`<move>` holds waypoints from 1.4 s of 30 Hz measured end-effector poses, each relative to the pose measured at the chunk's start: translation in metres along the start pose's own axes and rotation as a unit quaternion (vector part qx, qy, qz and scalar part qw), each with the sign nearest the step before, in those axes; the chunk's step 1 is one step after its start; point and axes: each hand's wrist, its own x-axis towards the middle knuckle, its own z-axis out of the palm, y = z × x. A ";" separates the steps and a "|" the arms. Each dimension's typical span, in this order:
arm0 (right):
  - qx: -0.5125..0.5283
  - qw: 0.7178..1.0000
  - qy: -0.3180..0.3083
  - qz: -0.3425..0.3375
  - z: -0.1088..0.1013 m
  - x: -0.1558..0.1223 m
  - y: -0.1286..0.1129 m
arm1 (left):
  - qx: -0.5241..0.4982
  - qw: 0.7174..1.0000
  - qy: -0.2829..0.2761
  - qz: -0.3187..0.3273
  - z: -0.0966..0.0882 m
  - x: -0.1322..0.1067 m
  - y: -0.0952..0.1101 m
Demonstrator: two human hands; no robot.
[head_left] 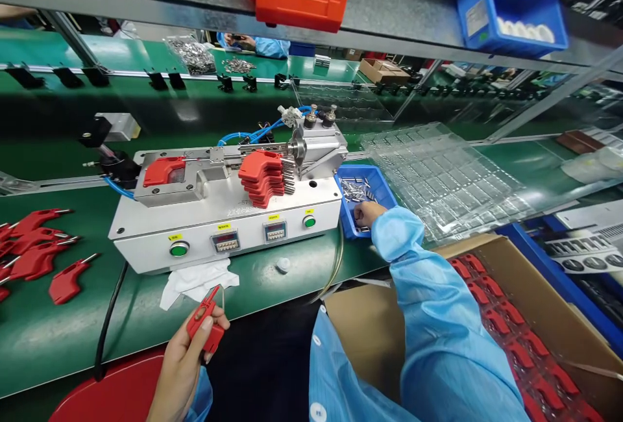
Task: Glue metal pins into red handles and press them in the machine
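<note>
My left hand [187, 350] is closed around a red plastic handle [213, 341], held in front of the bench edge; a thin bent metal rod [222, 297] sticks up beside it. My right hand [368, 213] reaches into a blue bin [384, 196] of small metal pins [356, 189], its fingers curled down among them; whatever they pinch is hidden. Between the hands stands a white machine [233, 214] with green buttons. One red handle with a metal shaft [164, 171] lies in its fixture, and a stack of red handles [263, 178] sits on its top.
Loose red handles [36, 253] lie at the left. A white cloth [197, 279] and a small white cap [283, 265] are before the machine. Clear plastic trays [442, 175] lie to the right, above a carton [479, 243] of red handles. A shelf [403, 23] with bins crosses overhead.
</note>
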 end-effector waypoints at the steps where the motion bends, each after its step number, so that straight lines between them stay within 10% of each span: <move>1: 0.010 1.000 0.004 -0.010 -0.003 -0.004 0.001 | -0.003 1.000 0.001 -0.001 -0.001 0.001 0.000; 14: 0.328 0.912 0.107 -0.223 -0.054 -0.093 -0.070 | 0.012 0.996 -0.066 0.061 0.015 0.012 0.006; 29: 0.240 0.885 0.101 -0.385 -0.094 -0.081 -0.138 | 0.019 0.985 -0.040 0.167 0.013 0.019 0.013; 42: 0.206 0.822 0.188 -0.497 -0.122 -0.054 -0.254 | -0.125 0.926 -0.062 0.351 0.018 0.050 0.149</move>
